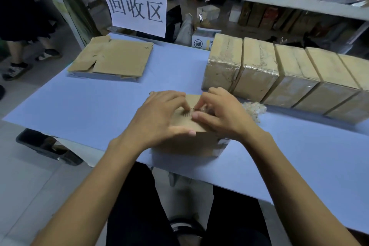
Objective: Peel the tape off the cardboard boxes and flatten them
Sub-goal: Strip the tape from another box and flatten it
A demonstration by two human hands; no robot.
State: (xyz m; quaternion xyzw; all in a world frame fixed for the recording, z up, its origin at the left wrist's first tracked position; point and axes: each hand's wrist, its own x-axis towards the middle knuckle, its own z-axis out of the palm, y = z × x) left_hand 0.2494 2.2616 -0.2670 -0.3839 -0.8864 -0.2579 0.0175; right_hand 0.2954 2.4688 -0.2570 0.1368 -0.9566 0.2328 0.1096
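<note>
Both hands on the box, picking at the tape!
Left hand [159, 116] and right hand [221, 114] pinch at the seam atop the cardboard box [189, 142]; crumpled tape [254, 109] lies just right.

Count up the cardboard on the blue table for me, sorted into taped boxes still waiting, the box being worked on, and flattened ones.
Taped boxes waiting in the row: 5
Box under the hands: 1
Flattened cardboard pile: 1 pile; layers unclear
Total: 7
</note>
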